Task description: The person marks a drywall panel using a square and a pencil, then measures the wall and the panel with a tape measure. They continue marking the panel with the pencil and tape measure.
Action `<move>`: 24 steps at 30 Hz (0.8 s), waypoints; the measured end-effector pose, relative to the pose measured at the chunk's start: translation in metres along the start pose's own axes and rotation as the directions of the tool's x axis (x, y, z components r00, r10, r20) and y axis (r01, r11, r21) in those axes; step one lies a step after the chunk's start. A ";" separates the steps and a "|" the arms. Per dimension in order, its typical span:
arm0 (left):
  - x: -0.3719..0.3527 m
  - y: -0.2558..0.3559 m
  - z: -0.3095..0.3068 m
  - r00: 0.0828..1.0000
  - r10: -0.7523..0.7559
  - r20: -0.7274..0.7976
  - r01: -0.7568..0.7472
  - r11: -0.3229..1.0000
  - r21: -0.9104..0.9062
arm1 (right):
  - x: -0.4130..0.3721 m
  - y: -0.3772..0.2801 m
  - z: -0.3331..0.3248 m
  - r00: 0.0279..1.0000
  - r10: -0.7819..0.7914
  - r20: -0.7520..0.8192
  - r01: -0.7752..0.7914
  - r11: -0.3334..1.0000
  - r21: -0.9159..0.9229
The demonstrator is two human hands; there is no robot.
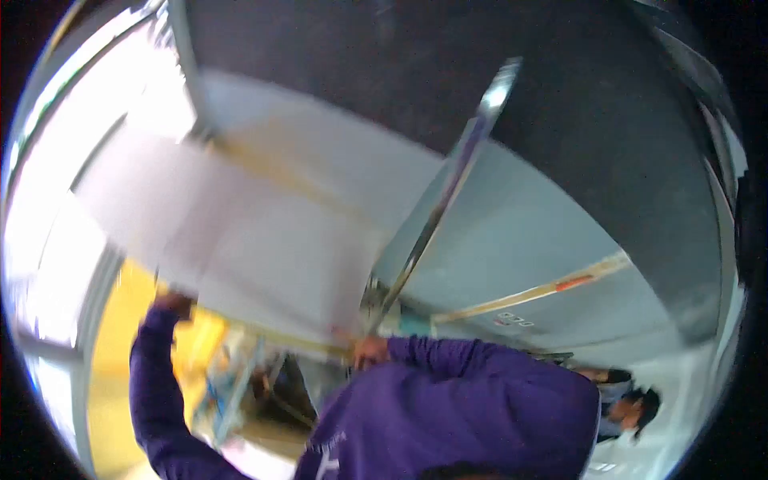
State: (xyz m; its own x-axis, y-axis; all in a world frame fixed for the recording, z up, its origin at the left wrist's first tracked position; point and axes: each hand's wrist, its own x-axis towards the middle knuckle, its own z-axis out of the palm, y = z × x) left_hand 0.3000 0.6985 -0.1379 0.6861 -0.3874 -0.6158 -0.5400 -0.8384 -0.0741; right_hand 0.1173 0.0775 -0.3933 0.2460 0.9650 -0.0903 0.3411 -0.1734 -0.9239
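Observation:
A large pale grey panel (280,232) spans the middle left of the view, smeared by motion. My left hand (174,303) is raised at the panel's lower left edge; its fingers are blurred but look closed on that edge. Farther right, my right hand (370,352) is closed at the lower right corner of the same panel. Just above that hand runs a long shiny metal strip (448,192), slanting up to the right. The fingers of both hands are partly hidden.
A dark surface (336,48) fills the top. Right of the strip is a grey-blue panel (496,216) with a tan band (536,296). A yellow surface (120,368) stands at left. Another person (628,408) in a dark cap is at lower right.

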 end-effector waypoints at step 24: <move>0.035 0.003 -0.066 0.979 0.128 -0.160 -0.117 0.990 0.078 | -0.055 -0.090 -0.108 0.737 0.614 -0.282 -0.364 0.713 0.600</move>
State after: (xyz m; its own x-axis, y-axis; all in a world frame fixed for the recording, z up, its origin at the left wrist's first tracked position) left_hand 0.3546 0.6574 -0.1080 0.6802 -0.5482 -0.4867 -0.6530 -0.7548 -0.0624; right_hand 0.1711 0.0193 -0.2650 0.6463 0.5499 -0.5290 -0.3907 -0.3570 -0.8485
